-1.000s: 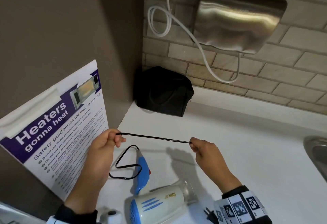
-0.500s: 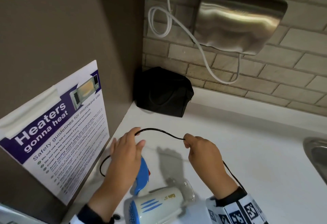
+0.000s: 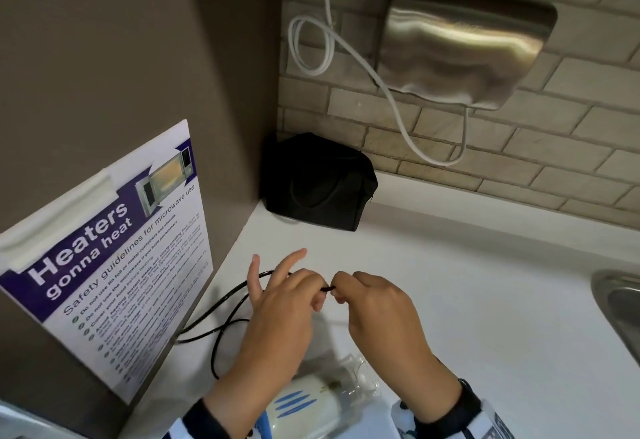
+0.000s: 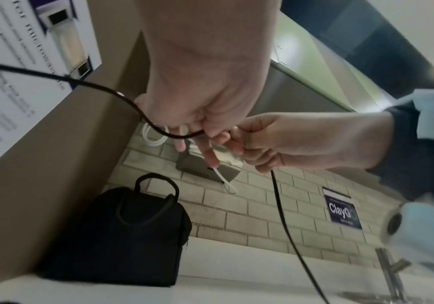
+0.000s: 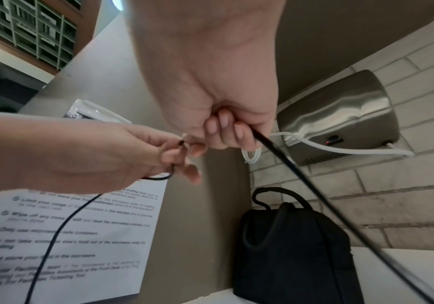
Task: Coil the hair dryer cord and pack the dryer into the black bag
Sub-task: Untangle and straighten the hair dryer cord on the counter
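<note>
Here the two hands met just left of the head view's centre, above the white counter (image 3: 450,282). The left hand (image 3: 277,314) pinched the black cord (image 3: 221,303) between thumb and curled fingers, its outer two fingers sticking out straight. The right hand (image 3: 377,310) was closed in a loose fist around the same cord and touched the left at the fingertips. Bringing the hands together this way looked like a means of folding a length of cord into a loop. Slack cord already lay in curves at centre left, beside the microwave safety poster (image 3: 114,251).

The white and blue hair dryer (image 3: 311,407) lay on the counter at the bottom edge, partly hidden under the wrists. The black bag (image 3: 318,182) stood upright in the corner above the hands, well apart from the dryer. Its handles stood up, it looked closed, and its contents could not be seen. Packing had not begun.
</note>
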A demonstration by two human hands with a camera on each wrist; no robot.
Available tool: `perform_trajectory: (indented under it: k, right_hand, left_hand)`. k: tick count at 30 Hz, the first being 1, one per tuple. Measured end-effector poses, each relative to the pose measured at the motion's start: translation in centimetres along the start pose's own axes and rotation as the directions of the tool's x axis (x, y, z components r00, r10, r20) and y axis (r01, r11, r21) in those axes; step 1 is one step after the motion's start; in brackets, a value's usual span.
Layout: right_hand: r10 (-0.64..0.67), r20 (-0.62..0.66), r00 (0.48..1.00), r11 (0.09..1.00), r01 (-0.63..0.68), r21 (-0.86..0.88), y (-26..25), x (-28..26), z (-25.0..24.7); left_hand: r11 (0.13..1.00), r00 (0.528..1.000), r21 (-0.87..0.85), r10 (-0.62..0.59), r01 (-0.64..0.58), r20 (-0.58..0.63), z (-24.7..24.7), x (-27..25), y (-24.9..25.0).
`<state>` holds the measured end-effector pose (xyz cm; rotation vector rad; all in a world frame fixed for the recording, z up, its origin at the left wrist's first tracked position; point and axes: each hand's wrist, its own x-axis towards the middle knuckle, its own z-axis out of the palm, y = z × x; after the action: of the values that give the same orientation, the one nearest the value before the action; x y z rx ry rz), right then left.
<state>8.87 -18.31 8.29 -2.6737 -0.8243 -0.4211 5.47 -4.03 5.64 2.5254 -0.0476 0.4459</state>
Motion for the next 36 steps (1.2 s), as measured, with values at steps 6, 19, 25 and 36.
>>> perform_trajectory:
  k: [6,19,25,36]
  right_hand:
    - [0.089,0.018,0.996,0.992,-0.091,0.086,2.5,0.4,0.0]
    - [0.317,0.174,0.932,0.948,-0.319,-0.017,6.9,0.3,2.9]
    - [0.222,0.163,0.961,0.974,-0.210,-0.085,3.8,0.2,1.3]
    - [0.089,0.039,0.995,0.996,-0.089,-0.020,2.3,-0.1,2.4]
  left_hand:
    - [0.693,0.975,-0.700,-0.221,0.175,0.025,-2.6,0.2,-0.7]
    - [0.625,0.883,-0.708,-0.469,0.329,-0.005,-4.5,0.2,-4.1]
    - [0.984,0.990,0.107,-0.136,0.139,-0.035,-1.7,0.4,-2.2]
    - [0.796,0.967,-0.552,-0.172,0.248,0.187,-0.8,0.2,0.9]
